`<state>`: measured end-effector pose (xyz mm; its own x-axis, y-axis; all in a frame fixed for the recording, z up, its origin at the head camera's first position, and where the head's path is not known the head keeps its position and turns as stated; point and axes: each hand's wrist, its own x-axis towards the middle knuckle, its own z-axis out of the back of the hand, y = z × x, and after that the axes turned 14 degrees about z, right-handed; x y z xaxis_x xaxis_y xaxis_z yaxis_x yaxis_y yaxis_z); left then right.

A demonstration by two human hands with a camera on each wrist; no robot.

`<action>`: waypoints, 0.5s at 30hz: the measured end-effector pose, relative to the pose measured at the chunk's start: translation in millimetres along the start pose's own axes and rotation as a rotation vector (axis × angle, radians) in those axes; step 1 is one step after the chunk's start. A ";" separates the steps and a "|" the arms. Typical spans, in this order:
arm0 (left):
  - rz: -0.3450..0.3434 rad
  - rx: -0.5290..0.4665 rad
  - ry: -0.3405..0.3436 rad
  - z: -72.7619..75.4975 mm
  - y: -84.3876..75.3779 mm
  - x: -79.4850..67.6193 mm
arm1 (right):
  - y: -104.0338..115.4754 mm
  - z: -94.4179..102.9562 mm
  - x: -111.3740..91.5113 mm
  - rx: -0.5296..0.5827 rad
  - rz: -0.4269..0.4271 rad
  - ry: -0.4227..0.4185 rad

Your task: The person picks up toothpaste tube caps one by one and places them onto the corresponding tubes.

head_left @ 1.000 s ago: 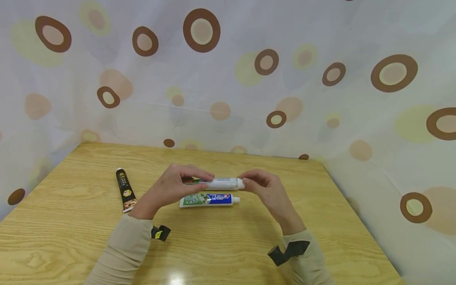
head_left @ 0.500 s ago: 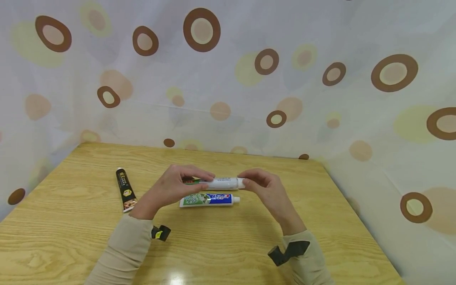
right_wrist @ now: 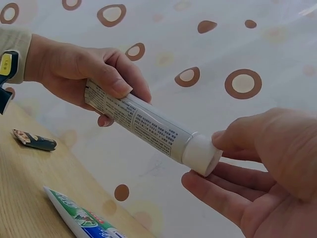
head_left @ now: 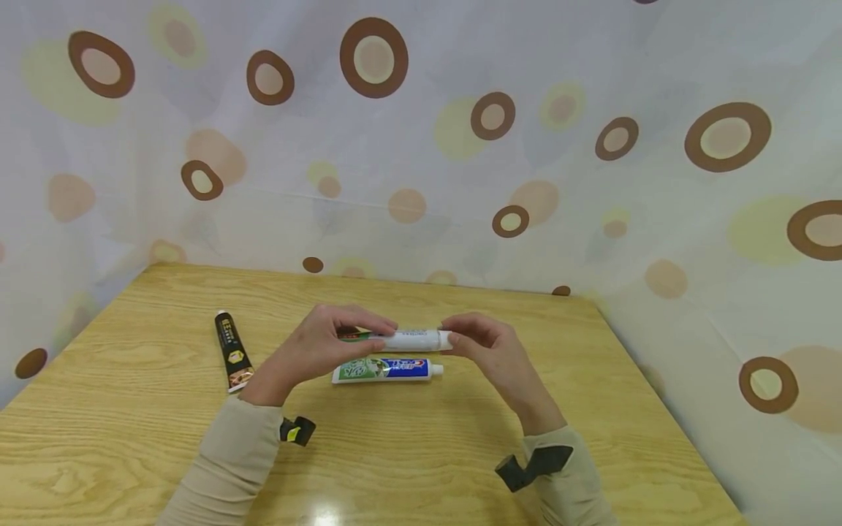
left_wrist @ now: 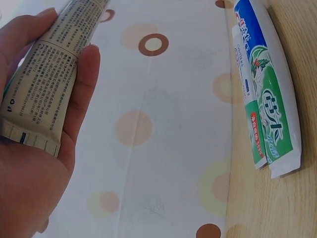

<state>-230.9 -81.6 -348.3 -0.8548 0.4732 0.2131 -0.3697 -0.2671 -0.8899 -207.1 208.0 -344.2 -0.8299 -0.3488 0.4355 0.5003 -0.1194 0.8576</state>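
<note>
A pale toothpaste tube (head_left: pixel 411 340) with a white cap (right_wrist: pixel 200 154) is held up over the table, lying roughly level in the head view. My left hand (head_left: pixel 322 343) grips its flat crimped end, thumb on one side and fingers on the other; the small print on its back faces the left wrist view. At the opposite end, my right hand (head_left: pixel 495 358) pinches the cap between thumb and fingers. Below the held tube lies a blue and green toothpaste tube (head_left: pixel 381 370). Close alongside that one, a slimmer white and green tube (left_wrist: pixel 251 116) shows in the left wrist view.
A black tube (head_left: pixel 233 352) with a white cap lies on the wood-grain table (head_left: pixel 395 453), left of my left hand. Behind the table and along its sides hangs a white sheet (head_left: pixel 408 161) with brown rings and pale dots.
</note>
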 end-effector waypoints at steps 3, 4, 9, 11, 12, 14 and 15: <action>0.000 0.002 0.003 -0.4 -0.3 0.1 | 1.0 -0.2 -0.5 -0.038 0.001 -0.011; -0.002 0.003 0.002 -0.4 0.0 0.3 | 1.0 -0.2 -0.7 -0.043 0.002 -0.013; -0.004 0.009 -0.006 -0.1 -0.5 0.0 | 0.9 -0.1 -0.8 0.010 0.010 0.011; -0.002 0.006 -0.005 0.0 -0.8 -0.3 | 0.6 -0.1 -0.7 0.037 0.012 0.028; -0.001 0.004 -0.004 0.0 -0.8 -0.3 | 0.4 0.0 -0.6 0.045 0.012 0.034; -0.002 -0.001 -0.001 0.2 -0.5 -0.5 | -0.3 -0.5 -0.1 0.046 0.010 0.040; -0.002 -0.003 0.001 0.3 -0.5 -0.7 | -0.5 -0.7 0.3 0.039 0.009 0.038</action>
<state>-230.2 -82.0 -347.9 -0.8535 0.4748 0.2146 -0.3707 -0.2638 -0.8905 -207.4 207.3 -344.7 -0.8147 -0.3850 0.4336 0.4975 -0.0801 0.8638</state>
